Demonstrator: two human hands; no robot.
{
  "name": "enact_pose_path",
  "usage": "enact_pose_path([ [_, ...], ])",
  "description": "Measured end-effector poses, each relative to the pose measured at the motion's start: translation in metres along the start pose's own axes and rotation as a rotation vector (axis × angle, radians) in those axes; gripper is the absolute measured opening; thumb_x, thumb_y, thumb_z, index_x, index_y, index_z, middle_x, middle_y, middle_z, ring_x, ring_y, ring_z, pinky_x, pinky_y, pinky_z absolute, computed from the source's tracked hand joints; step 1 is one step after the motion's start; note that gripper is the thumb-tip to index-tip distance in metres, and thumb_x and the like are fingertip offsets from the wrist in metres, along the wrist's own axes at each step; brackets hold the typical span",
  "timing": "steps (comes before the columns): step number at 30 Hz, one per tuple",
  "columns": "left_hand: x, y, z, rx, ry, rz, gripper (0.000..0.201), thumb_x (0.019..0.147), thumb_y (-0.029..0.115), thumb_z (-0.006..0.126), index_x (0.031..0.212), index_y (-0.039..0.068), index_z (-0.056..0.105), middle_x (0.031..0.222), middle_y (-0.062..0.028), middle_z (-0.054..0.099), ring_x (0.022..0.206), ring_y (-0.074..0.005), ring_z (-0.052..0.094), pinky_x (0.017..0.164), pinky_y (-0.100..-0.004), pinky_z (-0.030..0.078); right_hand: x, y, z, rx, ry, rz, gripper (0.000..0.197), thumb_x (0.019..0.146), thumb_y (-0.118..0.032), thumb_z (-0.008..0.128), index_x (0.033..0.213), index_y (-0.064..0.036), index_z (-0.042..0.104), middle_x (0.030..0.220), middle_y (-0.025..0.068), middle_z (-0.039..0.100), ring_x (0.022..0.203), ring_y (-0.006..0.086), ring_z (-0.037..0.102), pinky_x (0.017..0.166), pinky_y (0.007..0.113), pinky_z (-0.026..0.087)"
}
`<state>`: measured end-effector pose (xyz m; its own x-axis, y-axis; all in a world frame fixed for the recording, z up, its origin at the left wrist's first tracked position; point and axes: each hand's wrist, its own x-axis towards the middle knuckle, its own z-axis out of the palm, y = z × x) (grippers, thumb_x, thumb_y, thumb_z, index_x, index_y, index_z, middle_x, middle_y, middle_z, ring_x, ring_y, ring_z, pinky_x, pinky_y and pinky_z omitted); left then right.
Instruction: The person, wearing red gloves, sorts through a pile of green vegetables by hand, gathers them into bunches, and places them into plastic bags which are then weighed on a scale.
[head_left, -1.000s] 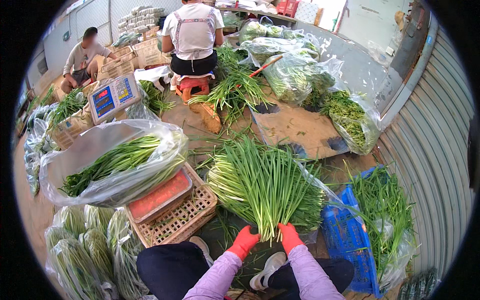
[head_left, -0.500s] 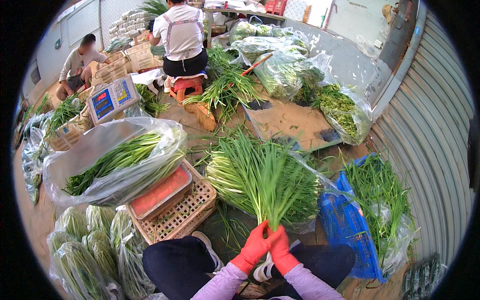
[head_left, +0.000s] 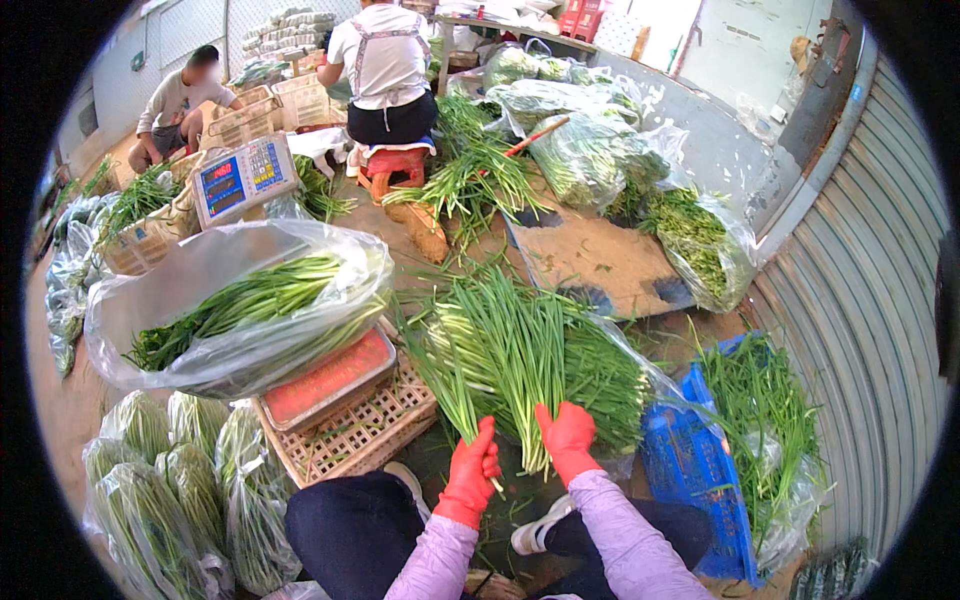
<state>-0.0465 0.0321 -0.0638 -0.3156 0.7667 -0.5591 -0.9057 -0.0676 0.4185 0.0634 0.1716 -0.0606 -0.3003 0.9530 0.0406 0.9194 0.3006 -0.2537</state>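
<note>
My left hand [head_left: 471, 474], in a red glove, is closed around the lower stalks of a small bunch of garlic chives [head_left: 455, 400]; a few pale ends poke out below the fist. To its right, my right hand [head_left: 567, 438], also red-gloved, grips a larger bunch of garlic chives [head_left: 530, 380] near the base. That bunch's leaves point away from me, and its pale ends hang past the fingers. Beneath and behind both bunches spreads a big pile of garlic chives [head_left: 610, 375] on plastic sheeting.
At left, an open plastic bag [head_left: 130, 310] of chives rests on a red-topped scale [head_left: 335, 382] over a crate [head_left: 405, 400]. Bagged bundles [head_left: 165, 510] stand nearer. A blue basket [head_left: 690, 470] lies right. Two people work beyond the scale display [head_left: 245, 180].
My hands have moved apart. The chives that both held together are now split into a small bunch at left and a larger one at right, lowered toward the pile. The view has shifted slightly.
</note>
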Motion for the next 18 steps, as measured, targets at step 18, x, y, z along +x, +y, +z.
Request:
enact_pose_path([
  [18, 0.014, -0.019, 0.056, 0.332, -0.1, 0.078, 0.024, 0.085, 0.013, 0.062, 0.104, -0.001, 0.06, 0.085, -0.0099, 0.069, 0.035, -0.0057, 0.038, 0.033, -0.0199, 0.03, -0.083, 0.016, 0.005, 0.197, -0.109, -0.14, 0.02, 0.08, -0.023, 0.062, 0.091, -0.0068, 0.057, 0.076, 0.0182, 0.062, 0.064, 0.0346, 0.061, 0.055, 0.044, 0.047],
])
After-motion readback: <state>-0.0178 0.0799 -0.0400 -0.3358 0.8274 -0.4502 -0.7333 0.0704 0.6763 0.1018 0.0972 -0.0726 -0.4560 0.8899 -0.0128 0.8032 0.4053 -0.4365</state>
